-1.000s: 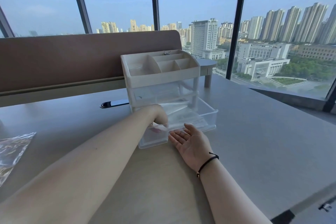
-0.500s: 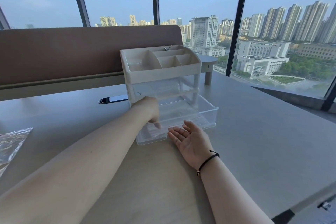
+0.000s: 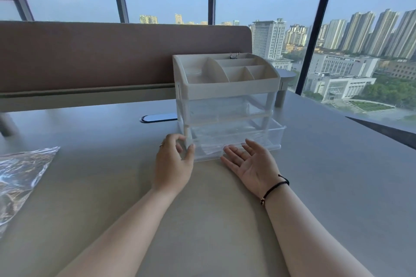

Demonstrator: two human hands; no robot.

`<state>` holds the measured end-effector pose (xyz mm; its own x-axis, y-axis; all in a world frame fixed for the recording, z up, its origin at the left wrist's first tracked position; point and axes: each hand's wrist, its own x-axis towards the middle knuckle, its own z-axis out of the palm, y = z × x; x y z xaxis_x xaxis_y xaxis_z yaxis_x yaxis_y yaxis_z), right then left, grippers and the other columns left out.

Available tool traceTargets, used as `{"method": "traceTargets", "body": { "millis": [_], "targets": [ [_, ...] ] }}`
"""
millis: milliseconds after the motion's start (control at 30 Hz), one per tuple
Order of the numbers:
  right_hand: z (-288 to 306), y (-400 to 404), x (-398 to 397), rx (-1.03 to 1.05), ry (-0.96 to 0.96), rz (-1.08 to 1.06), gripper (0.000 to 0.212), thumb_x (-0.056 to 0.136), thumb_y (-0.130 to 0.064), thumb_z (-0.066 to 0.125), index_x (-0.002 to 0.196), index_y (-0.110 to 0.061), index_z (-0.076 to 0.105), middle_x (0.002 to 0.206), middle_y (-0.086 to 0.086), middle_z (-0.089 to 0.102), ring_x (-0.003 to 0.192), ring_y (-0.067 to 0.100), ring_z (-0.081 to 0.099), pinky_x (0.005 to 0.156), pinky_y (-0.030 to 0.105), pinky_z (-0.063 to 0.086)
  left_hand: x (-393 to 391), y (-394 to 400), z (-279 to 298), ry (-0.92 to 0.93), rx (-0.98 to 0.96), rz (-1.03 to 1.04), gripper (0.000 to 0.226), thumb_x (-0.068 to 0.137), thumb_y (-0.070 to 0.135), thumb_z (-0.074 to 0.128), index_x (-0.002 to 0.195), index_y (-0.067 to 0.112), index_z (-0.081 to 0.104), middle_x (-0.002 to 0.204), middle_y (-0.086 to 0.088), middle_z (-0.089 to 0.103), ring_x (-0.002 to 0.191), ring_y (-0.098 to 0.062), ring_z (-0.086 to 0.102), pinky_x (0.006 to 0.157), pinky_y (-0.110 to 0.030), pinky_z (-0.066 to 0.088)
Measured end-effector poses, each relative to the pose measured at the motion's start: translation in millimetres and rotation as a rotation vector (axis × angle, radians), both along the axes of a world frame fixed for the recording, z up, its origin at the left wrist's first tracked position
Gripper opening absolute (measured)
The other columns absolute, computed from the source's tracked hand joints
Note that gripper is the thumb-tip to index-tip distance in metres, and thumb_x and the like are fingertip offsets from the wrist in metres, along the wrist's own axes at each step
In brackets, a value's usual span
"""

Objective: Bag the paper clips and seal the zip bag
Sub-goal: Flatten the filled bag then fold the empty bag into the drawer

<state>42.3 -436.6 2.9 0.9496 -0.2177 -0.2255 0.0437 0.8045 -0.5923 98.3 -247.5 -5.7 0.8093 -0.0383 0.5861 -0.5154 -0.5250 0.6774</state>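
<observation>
A beige desk organiser with two clear drawers stands on the grey table. Its lower clear drawer is pulled partway out. My left hand curls around the drawer's front left corner, thumb on the front face and fingers on the side. In front of the drawer my right hand rests palm up on the table, fingers spread, holding nothing. A clear zip bag lies flat at the table's left edge. Small dark wire clips stick up from the organiser's back compartment. No paper clips are visible in the drawer.
A brown partition panel runs along the table's far edge behind the organiser. An oval cable port sits left of the organiser. A small round grey stand is behind its right side. Tall windows lie beyond.
My left hand has come out of the lower drawer and moved to its front left corner. My right hand stays palm up in front of the drawer.
</observation>
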Motion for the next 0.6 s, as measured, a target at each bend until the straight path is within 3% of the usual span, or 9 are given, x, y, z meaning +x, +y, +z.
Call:
{"method": "traceTargets", "body": {
  "millis": [133, 300, 467, 600],
  "targets": [
    [0.1, 1.3, 23.3, -0.015, 0.000, -0.007, 0.022, 0.099, -0.014, 0.050, 0.120, -0.006, 0.048, 0.123, 0.027, 0.056, 0.116, 0.039, 0.060, 0.094, 0.058, 0.049, 7.8, 0.2, -2.0, 0.114, -0.048, -0.072, 0.028, 0.088, 0.015, 0.069, 0.109, 0.014, 0.050, 0.083, -0.001, 0.065, 0.072, -0.015, 0.063, 0.066, -0.027, 0.043],
    [1.2, -2.0, 46.7, -0.047, 0.014, 0.005, 0.019, 0.098, -0.015, 0.052, 0.115, -0.006, 0.049, 0.126, 0.027, 0.056, 0.123, 0.038, 0.056, 0.098, 0.058, 0.047, 14.5, 0.0, -8.1, 0.215, 0.064, -0.126, 0.026, 0.091, 0.022, 0.065, 0.116, 0.018, 0.057, 0.103, 0.004, 0.066, 0.079, -0.003, 0.061, 0.063, 0.001, 0.037],
    [-1.7, -6.2, 53.9, -0.062, 0.018, -0.027, 0.037, 0.097, -0.015, 0.054, 0.131, -0.010, 0.041, 0.129, 0.029, 0.055, 0.123, 0.040, 0.056, 0.106, 0.058, 0.042, 14.3, -0.5, -6.1, 0.268, 0.109, -0.181, 0.027, 0.093, 0.026, 0.061, 0.120, 0.024, 0.059, 0.110, 0.007, 0.067, 0.093, -0.006, 0.064, 0.064, -0.004, 0.037],
    [-2.4, 3.3, 48.8, -0.133, 0.042, -0.100, 0.028, 0.097, -0.008, 0.055, 0.124, -0.004, 0.047, 0.124, 0.032, 0.056, 0.117, 0.042, 0.059, 0.105, 0.050, 0.046, 8.2, 7.1, 0.1, 0.292, -0.002, -0.195, 0.018, 0.092, 0.020, 0.064, 0.110, 0.021, 0.066, 0.093, 0.011, 0.067, 0.077, 0.001, 0.062, 0.063, 0.001, 0.038]
  ]
}}
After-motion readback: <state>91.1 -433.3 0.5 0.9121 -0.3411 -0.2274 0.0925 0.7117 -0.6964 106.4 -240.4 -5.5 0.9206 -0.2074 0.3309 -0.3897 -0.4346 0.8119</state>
